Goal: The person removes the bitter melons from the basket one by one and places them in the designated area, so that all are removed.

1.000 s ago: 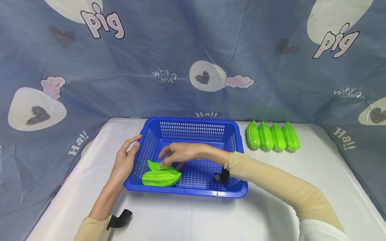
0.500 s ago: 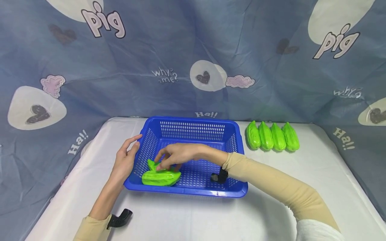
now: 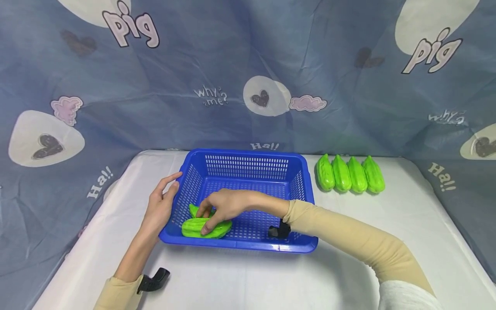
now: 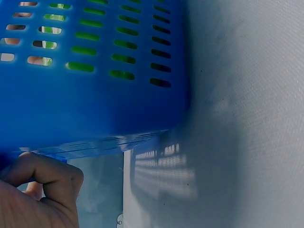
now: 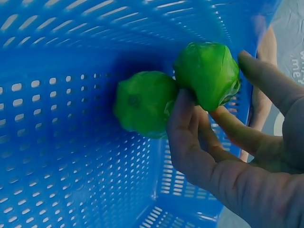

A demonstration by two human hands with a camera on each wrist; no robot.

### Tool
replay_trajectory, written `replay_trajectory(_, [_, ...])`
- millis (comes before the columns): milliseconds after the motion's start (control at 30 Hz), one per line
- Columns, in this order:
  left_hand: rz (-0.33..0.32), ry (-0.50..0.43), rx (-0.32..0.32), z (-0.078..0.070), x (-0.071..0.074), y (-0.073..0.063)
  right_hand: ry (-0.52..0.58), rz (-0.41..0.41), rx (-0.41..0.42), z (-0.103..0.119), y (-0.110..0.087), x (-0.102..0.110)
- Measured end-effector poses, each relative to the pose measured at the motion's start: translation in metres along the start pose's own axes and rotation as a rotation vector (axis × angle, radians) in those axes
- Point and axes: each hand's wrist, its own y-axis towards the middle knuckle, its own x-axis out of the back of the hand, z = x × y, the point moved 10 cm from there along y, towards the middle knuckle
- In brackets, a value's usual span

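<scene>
My right hand (image 3: 226,206) reaches into the blue plastic basket (image 3: 240,245). Its thumb lies on the near side of the front green bitter melon (image 3: 191,228), with the fingers behind, so the fruit is gripped between them. The rear bitter melon (image 3: 193,210) lies alongside, mostly covered by the fingers. From the right wrist view, the gripped bitter melon (image 5: 209,73) appears between thumb and fingers, touching or very near the other one (image 5: 145,102). At the basket's left side, my left hand (image 3: 159,209) holds the rim, its curled fingers (image 4: 52,178) showing in the left wrist view.
Several more bitter melons (image 3: 350,174) lie in a side-by-side row on the white-covered table (image 3: 407,241), right of the basket. A blue printed curtain (image 3: 232,56) hangs directly behind the table. Black wrist-worn devices (image 3: 155,280) stick out from both wrists.
My right hand has moved from over the rear bitter melon toward the front one, and its thumb has come down onto that fruit's near side. The left hand and basket stay put.
</scene>
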Motion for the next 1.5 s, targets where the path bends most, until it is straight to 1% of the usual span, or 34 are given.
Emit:
replay_trajectory(167, [-0.003,0.0,0.006,0.001,0.001,0.0,-0.017,0.004,0.001,0.0,0.0,0.0])
replay_trajectory(233, [0.0,0.001,0.004,0.001,0.0,0.0,-0.002,0.004,-0.008,-0.001,-0.001,0.001])
replay_trajectory(300, [0.0,0.005,0.001,0.0,0.0,0.0,0.041,0.005,-0.017,-0.002,-0.002,0.001])
replay_trajectory(433, [-0.003,0.011,0.0,0.0,0.0,0.0,0.208,0.023,-0.026,-0.006,-0.005,0.0])
replay_trajectory(533, [-0.003,0.005,0.0,0.0,0.0,0.0,0.3,0.039,-0.026,-0.009,-0.009,-0.002])
replay_trajectory(700, [0.0,-0.01,-0.008,-0.001,-0.001,0.0,0.364,0.054,-0.045,-0.016,-0.015,0.0])
replay_trajectory(867, [-0.006,-0.021,-0.01,0.0,0.0,0.0,0.436,0.056,-0.048,-0.019,-0.025,0.007])
replay_trajectory(1033, [-0.013,-0.012,-0.001,0.001,0.0,0.0,0.502,0.033,-0.041,-0.023,-0.036,0.02])
replay_trajectory(1333, [-0.011,-0.01,0.018,0.001,0.001,0.0,0.548,-0.058,-0.051,-0.036,-0.061,0.045])
replay_trajectory(1500, [-0.015,-0.012,0.021,0.002,0.0,0.0,0.558,-0.108,-0.037,-0.048,-0.081,0.059])
